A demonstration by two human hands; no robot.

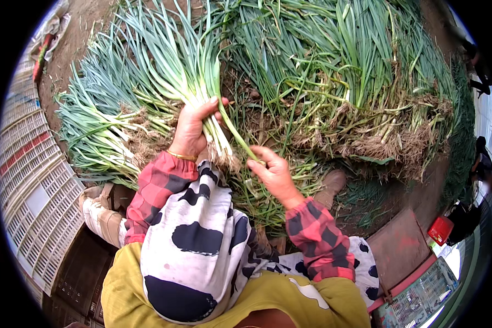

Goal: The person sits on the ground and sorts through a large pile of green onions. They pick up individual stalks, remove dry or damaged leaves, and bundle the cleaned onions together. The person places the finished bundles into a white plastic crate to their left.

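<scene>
My left hand (194, 123) grips a bunch of green garlic or leek plants (190, 80) around the pale stems. Their leaves fan out away from me, and the trimmed-looking white ends with short roots (225, 158) hang below my fist, toward my lap. Between the thumb and fingers of my right hand (272, 170) is the lower end of a single green stalk (238, 133), which slants up beside the bunch and past my left fingertips. Its very tip is partly hidden by my right fingers.
A large heap of rooted plants (365, 82) lies ahead and right; a smaller pile (106, 131) lies left. Leaf scraps (262, 205) litter the ground between my feet. Plastic crates (37, 197) line the left side. A red container (440, 230) and another crate (422, 293) are at right.
</scene>
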